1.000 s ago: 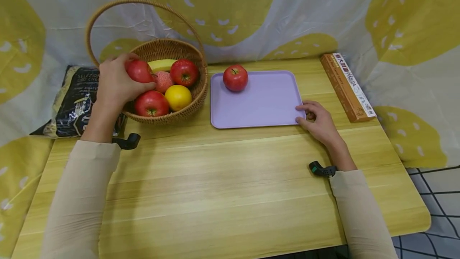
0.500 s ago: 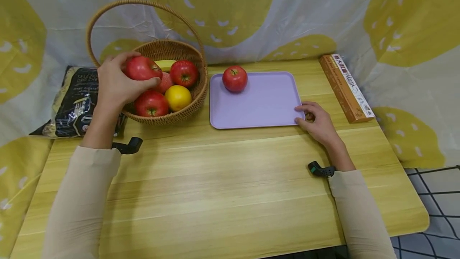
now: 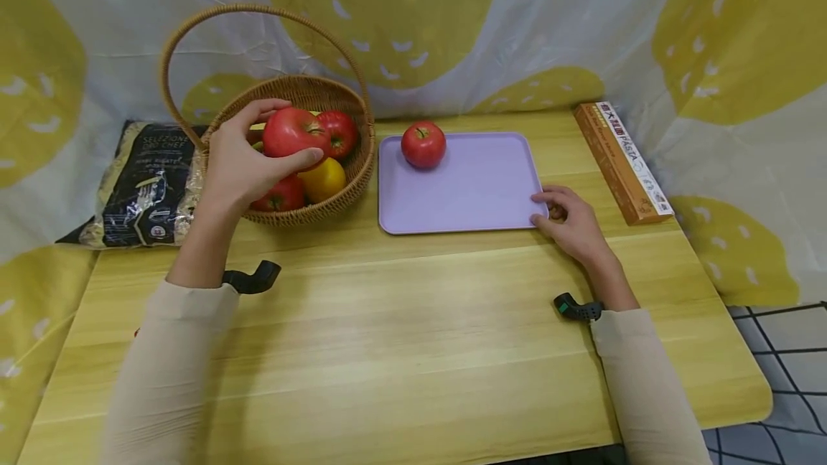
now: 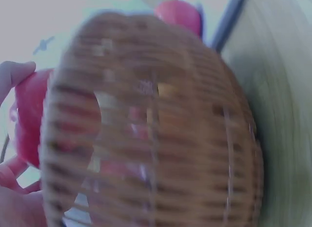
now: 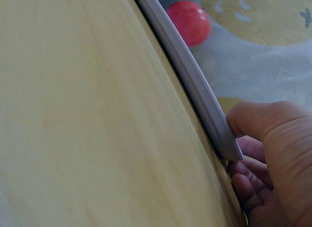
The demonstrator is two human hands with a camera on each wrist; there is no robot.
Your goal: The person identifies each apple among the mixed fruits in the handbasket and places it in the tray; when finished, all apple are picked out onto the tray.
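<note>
My left hand [image 3: 242, 156] grips a red apple [image 3: 293, 133] by its sides, raised over the wicker basket [image 3: 306, 215]. Below it in the basket are another red apple [image 3: 340, 133], a third apple [image 3: 282, 196] and a round yellow fruit [image 3: 326, 181]; the held apple hides much of the rest. In the left wrist view the blurred basket wall [image 4: 195, 120] covers part of the held apple [image 4: 31, 110]. My right hand [image 3: 571, 221] pinches the right edge of the lilac tray [image 3: 478, 185], thumb and fingers at its rim. One red apple [image 3: 423, 144] sits at the tray's back left.
A black pasta bag [image 3: 145, 192] lies left of the basket, whose tall handle [image 3: 258, 8] arches upward. Right of the tray is a brown pasta box [image 3: 622, 163]. A patterned cloth [image 3: 543, 20] hangs behind the wooden table [image 3: 413, 336].
My left hand has lifted the apple from the basket's left side and carried it rightward and nearer to me. The right hand stays at the tray's edge.
</note>
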